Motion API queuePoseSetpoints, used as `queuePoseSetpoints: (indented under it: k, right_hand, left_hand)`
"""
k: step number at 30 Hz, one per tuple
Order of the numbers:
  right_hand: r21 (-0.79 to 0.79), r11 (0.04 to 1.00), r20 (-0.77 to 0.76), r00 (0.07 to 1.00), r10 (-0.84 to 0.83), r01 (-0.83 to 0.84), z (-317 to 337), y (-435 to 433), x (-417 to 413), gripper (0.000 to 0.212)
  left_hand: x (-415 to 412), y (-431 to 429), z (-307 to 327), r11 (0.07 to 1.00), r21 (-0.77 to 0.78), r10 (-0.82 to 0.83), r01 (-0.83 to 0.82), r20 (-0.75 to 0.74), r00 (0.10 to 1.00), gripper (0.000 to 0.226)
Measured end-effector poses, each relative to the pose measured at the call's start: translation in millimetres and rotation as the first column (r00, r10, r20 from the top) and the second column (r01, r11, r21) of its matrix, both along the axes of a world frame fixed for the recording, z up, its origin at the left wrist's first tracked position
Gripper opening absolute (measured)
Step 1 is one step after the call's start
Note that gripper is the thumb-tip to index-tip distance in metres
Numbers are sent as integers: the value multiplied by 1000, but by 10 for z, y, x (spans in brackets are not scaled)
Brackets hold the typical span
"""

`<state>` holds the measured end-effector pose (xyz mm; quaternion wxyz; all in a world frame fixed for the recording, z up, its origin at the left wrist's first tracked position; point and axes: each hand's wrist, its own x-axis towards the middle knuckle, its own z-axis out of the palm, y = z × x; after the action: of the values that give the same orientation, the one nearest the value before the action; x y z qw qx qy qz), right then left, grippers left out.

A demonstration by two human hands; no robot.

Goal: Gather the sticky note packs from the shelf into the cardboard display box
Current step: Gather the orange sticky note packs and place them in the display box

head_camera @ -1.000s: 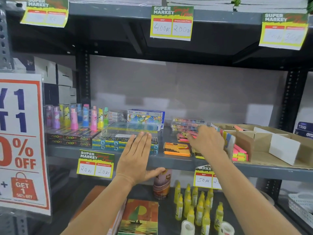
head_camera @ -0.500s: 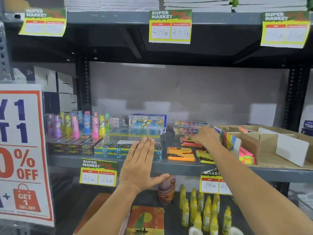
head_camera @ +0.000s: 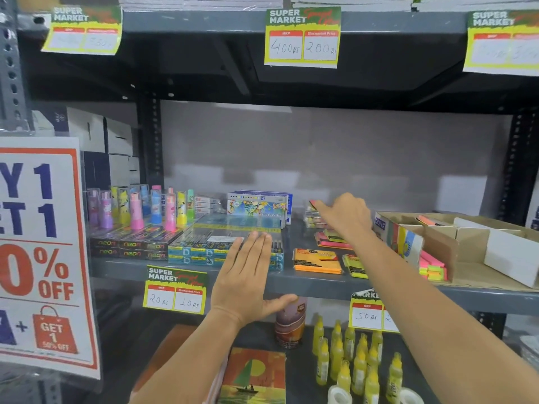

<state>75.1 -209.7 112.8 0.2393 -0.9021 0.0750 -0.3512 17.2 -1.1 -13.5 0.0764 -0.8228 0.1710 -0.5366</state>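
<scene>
Orange sticky note pack (head_camera: 318, 260) flat near the shelf (head_camera: 320, 284) front edge, yellow pack (head_camera: 354, 266) just beside it, pink packs (head_camera: 332, 240) behind. Cardboard display box (head_camera: 472, 249) to the right, holding neon packs (head_camera: 433, 268). Right hand (head_camera: 345, 215) reaching to the rear stack, fingers pinched on a thin pink-edged pack (head_camera: 314, 204). Left hand (head_camera: 248, 278) flat, fingers together, over the shelf edge.

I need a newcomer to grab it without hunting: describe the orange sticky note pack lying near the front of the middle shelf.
Find the grey middle shelf and its cardboard display box at the right end. Just left of the box, near the front edge, lies the orange sticky note pack, flat with a black-printed label. It is the only all-orange pack; the yellow pack beside it is narrower, and the pink packs lie further back.
</scene>
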Motion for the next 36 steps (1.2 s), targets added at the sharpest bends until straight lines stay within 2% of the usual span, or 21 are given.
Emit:
queuePoseSetpoints:
  k: [5, 10, 13, 16, 23, 31, 36]
  right_hand:
    - [117, 976, -107, 975, 194, -181, 20, 346, 62, 53]
    - [12, 980, -201, 960, 197, -199, -130, 552, 124, 51]
    - [-114, 978, -217, 965, 147, -175, -252, 615, 148, 42]
    - [-227, 970, -250, 968, 31, -89, -315, 621, 155, 34]
    - [-356, 934, -269, 960, -83, -19, -350, 620, 128, 36]
    - [-333, 942, -296, 953, -65, -39, -275, 574, 88, 40]
    - [-267, 961, -237, 962, -134, 68, -73, 242, 79, 42]
  left_hand:
    - [2, 0, -15, 1000, -16, -21, 22, 16, 1000, 101]
    - [0, -9, -16, 1000, -18, -9, 9, -4, 1000, 101]
    - [4, -6, -16, 1000, -8, 5, -5, -6, 1000, 102]
    - [4, -4, -19, 1000, -6, 5, -5, 0, 1000, 102]
    - [27, 0, -25, 1000, -13, -14, 14, 44, 999, 101]
    - [15, -5, -30, 1000, -2, 1, -1, 43, 999, 101]
    - [-3, -7, -10, 1000, -3, 14, -14, 9, 1000, 102]
